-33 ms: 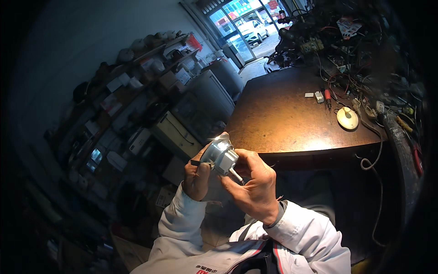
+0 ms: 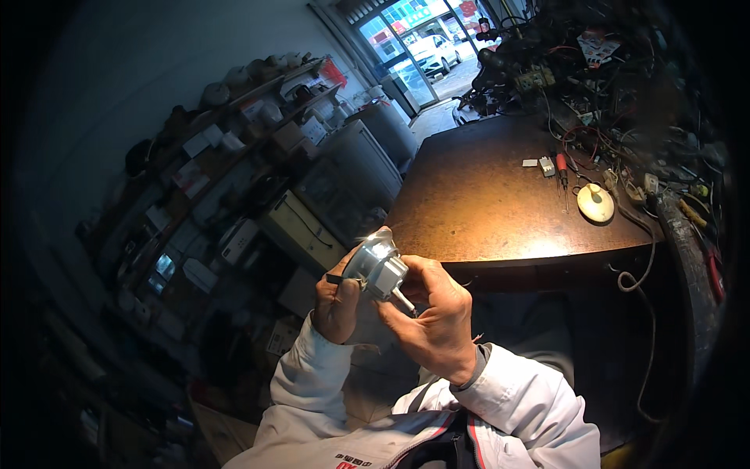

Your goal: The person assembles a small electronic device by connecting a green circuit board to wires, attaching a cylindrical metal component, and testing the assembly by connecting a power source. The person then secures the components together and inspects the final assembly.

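Observation:
In front of my body, above the floor short of the table's near edge, I hold a round, shiny metal device (image 2: 385, 273) with a grey box-shaped housing and a short pale stem. My left hand (image 2: 339, 305) grips its round rim, thumb on the near side and fingers partly hidden behind it. A small dark tab sticks out beside that thumb. From the right, my right hand (image 2: 435, 313) closes on the housing and stem with thumb and fingers. The device is tilted, its bright rim catching the light at upper left.
Beyond my hands stands a brown wooden table (image 2: 469, 187). On its right lie a red-handled screwdriver (image 2: 562, 166), a small grey block (image 2: 546, 166) and a round cream lid-like piece (image 2: 595, 203). Tangled wires and parts (image 2: 617, 102) pile up at far right. Loaded shelves (image 2: 226, 102) line the left wall.

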Demonstrator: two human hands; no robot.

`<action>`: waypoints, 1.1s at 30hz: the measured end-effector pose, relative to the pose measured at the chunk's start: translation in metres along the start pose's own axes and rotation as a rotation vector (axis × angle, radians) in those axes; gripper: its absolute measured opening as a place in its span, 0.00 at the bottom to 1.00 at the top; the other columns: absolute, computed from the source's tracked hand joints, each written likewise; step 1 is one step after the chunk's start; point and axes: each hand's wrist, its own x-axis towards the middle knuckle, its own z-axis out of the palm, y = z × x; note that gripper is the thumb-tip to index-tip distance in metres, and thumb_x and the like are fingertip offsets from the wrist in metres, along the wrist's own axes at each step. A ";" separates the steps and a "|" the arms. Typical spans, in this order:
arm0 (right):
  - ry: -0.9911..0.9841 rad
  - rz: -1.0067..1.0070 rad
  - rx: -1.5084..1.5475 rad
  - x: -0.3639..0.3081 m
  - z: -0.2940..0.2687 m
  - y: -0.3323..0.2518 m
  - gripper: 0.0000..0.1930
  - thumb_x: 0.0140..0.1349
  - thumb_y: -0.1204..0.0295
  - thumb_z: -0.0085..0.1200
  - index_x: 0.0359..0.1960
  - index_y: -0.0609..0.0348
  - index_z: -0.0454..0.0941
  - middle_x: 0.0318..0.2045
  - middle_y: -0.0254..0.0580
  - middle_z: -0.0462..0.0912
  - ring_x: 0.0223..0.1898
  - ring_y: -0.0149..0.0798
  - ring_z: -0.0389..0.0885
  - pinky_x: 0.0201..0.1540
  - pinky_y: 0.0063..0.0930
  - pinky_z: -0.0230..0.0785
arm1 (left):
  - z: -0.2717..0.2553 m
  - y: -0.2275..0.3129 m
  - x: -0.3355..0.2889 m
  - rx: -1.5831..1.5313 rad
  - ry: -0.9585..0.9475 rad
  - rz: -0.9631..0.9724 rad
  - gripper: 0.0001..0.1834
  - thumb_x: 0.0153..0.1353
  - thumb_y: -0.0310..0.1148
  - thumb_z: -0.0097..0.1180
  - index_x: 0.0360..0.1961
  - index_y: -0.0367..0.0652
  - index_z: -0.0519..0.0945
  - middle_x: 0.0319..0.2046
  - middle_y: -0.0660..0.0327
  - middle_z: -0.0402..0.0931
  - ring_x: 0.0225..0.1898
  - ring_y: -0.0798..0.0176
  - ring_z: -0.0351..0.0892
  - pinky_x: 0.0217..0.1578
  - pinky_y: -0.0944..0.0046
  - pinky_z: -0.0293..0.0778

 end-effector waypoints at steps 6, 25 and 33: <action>0.042 -0.139 -0.044 -0.004 0.004 0.008 0.27 0.57 0.76 0.74 0.57 0.70 0.79 0.41 0.52 0.86 0.37 0.43 0.91 0.41 0.31 0.85 | -0.004 0.004 -0.003 0.028 -0.012 -0.011 0.45 0.80 0.63 0.43 0.72 0.25 0.72 0.71 0.40 0.73 0.70 0.47 0.76 0.71 0.49 0.70; 0.020 -0.118 -0.089 -0.006 -0.009 0.002 0.29 0.56 0.76 0.76 0.58 0.72 0.79 0.42 0.54 0.89 0.40 0.43 0.94 0.45 0.32 0.87 | 0.006 0.021 0.005 -0.067 -0.040 -0.027 0.44 0.80 0.61 0.46 0.73 0.26 0.70 0.71 0.43 0.73 0.70 0.51 0.74 0.71 0.51 0.68; 0.015 -0.170 -0.216 -0.001 -0.009 -0.003 0.28 0.56 0.74 0.76 0.57 0.71 0.79 0.39 0.52 0.88 0.36 0.43 0.92 0.40 0.32 0.86 | -0.007 -0.009 -0.013 -0.079 0.113 -0.156 0.38 0.78 0.67 0.47 0.50 0.36 0.80 0.24 0.75 0.71 0.26 0.80 0.62 0.27 0.71 0.54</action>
